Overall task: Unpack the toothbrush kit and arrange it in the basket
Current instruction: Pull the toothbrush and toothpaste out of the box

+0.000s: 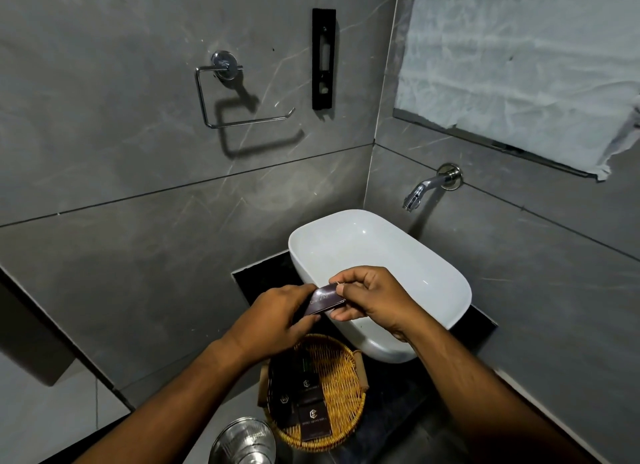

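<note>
A small dark toothbrush kit box (322, 301) with pale lettering is held in the air over the near rim of the sink. My left hand (277, 319) grips its left end. My right hand (372, 299) pinches its right end, where a flap stands slightly lifted. Below the hands a round wicker basket (343, 373) sits on the dark counter. Inside it lie several dark amenity boxes (313, 420) with a pale logo. My left forearm hides part of the basket's left side.
A white vessel sink (381, 252) stands on a black counter (481, 323) in the corner. A chrome tap (424, 188) sticks out of the right wall. A shiny steel bin lid (244, 441) is at the bottom. An empty towel ring (239, 96) hangs on the grey tiled wall.
</note>
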`<state>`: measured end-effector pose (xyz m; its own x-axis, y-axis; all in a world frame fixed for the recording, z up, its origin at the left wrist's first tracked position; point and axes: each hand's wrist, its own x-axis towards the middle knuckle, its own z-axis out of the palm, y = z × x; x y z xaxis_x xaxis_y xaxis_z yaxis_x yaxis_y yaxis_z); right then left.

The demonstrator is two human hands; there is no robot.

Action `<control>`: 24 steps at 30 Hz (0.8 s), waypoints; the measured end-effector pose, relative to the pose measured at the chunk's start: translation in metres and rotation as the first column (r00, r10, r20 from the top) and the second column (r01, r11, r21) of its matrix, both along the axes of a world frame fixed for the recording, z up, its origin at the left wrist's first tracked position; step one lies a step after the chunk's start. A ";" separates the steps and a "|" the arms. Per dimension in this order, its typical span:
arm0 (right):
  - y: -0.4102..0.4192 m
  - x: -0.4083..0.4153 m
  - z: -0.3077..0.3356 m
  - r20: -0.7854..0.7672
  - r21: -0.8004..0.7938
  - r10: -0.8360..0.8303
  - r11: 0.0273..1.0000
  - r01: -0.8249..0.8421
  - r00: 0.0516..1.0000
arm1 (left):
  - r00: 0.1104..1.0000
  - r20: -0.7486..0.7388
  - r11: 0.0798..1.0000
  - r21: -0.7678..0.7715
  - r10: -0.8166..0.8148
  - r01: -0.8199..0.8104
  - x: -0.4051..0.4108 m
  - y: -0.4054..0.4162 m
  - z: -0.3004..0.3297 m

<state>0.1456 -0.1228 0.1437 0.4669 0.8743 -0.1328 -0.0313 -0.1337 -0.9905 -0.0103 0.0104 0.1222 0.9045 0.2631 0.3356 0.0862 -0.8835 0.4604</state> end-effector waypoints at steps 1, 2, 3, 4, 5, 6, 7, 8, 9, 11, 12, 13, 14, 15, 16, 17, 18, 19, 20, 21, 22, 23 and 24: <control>0.000 0.001 -0.002 -0.009 0.005 -0.003 1.000 0.003 1.000 | 1.000 -0.009 1.000 -0.007 -0.006 0.006 0.000 0.001 0.000; -0.001 0.002 -0.004 -0.020 0.012 -0.010 1.000 0.010 1.000 | 1.000 -0.017 1.000 -0.017 -0.013 0.012 0.000 0.001 0.001; -0.001 0.003 -0.006 -0.030 0.019 -0.020 1.000 0.021 0.999 | 1.000 -0.024 1.000 -0.026 -0.017 0.016 -0.001 0.003 0.000; -0.002 0.004 -0.007 -0.039 0.027 -0.030 0.999 0.031 0.999 | 0.999 -0.031 0.999 -0.031 -0.018 0.017 0.000 0.004 0.000; -0.001 0.005 -0.009 -0.048 0.037 -0.039 0.998 0.040 0.998 | 0.999 -0.038 0.999 -0.034 -0.016 0.015 0.000 0.005 0.000; -0.001 0.006 -0.011 -0.059 0.051 -0.048 0.997 0.051 0.997 | 0.999 -0.042 0.999 -0.034 -0.011 0.010 0.001 0.006 -0.001; 0.000 0.006 -0.013 -0.074 0.068 -0.062 0.995 0.067 0.995 | 0.999 -0.041 0.999 -0.032 -0.005 0.004 0.001 0.008 0.000; 0.001 0.005 -0.016 -0.086 0.083 -0.080 0.993 0.087 0.993 | 0.999 -0.040 1.000 -0.028 0.001 -0.002 0.002 0.009 0.000; 0.003 0.004 -0.019 -0.089 0.088 -0.103 0.990 0.111 0.991 | 0.999 -0.043 1.000 -0.017 0.005 -0.006 0.003 0.011 0.000; 0.004 0.001 -0.027 -0.081 0.074 -0.154 0.984 0.160 0.985 | 0.998 -0.065 1.000 0.029 0.006 -0.004 0.003 0.013 0.001; 0.004 -0.001 -0.031 -0.090 0.066 -0.175 0.981 0.182 0.980 | 0.997 -0.081 0.998 0.057 0.005 0.000 0.004 0.015 0.001; 0.004 -0.003 -0.035 -0.114 0.062 -0.190 0.978 0.198 0.975 | 0.995 -0.098 0.997 0.076 0.000 0.007 0.003 0.016 0.000; 0.004 -0.004 -0.038 -0.147 0.065 -0.194 0.977 0.205 0.970 | 0.994 -0.111 0.996 0.082 -0.009 0.019 0.004 0.016 0.000; 0.003 -0.006 -0.041 -0.183 0.074 -0.186 0.977 0.202 0.965 | 0.992 -0.125 0.996 0.080 -0.022 0.032 0.004 0.017 -0.001; 0.003 -0.007 -0.043 -0.207 0.086 -0.170 0.978 0.191 0.964 | 0.989 -0.144 0.996 0.076 -0.035 0.046 0.004 0.018 -0.001; 0.002 -0.007 -0.045 -0.215 0.095 -0.148 0.981 0.172 0.965 | 0.985 -0.169 0.996 0.074 -0.045 0.058 0.005 0.019 -0.001; 0.001 -0.006 -0.046 -0.210 0.096 -0.121 0.985 0.144 0.970 | 0.979 -0.197 0.994 0.078 -0.055 0.071 0.005 0.020 0.000; 0.001 -0.006 -0.046 -0.203 0.090 -0.084 0.990 0.104 0.976 | 0.973 -0.221 0.992 0.087 -0.065 0.086 0.006 0.021 0.000; 0.002 -0.006 -0.046 -0.203 0.080 -0.041 0.995 0.058 0.978 | 0.968 -0.240 0.990 0.099 -0.073 0.100 0.006 0.022 0.001; 0.002 -0.005 -0.046 -0.214 0.069 0.000 0.998 0.015 0.977 | 0.964 -0.255 0.988 0.107 -0.079 0.109 0.007 0.023 0.002; 0.002 -0.005 -0.045 -0.229 0.063 0.031 0.998 -0.017 0.973 | 0.960 -0.266 0.988 0.105 -0.083 0.115 0.007 0.025 0.003; 0.002 -0.005 -0.044 -0.237 0.065 0.050 0.997 -0.035 0.970 | 0.957 -0.275 0.989 0.091 -0.088 0.117 0.008 0.026 0.004; 0.002 -0.004 -0.042 -0.233 0.071 0.056 0.997 -0.041 0.971 | 0.955 -0.283 0.991 0.071 -0.092 0.117 0.009 0.028 0.004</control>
<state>0.1412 -0.1207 0.1012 0.3863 0.9056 -0.1752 -0.2589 -0.0759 -0.9629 -0.0013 0.0382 0.1261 0.9861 0.1433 0.0838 0.1050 -0.9295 0.3536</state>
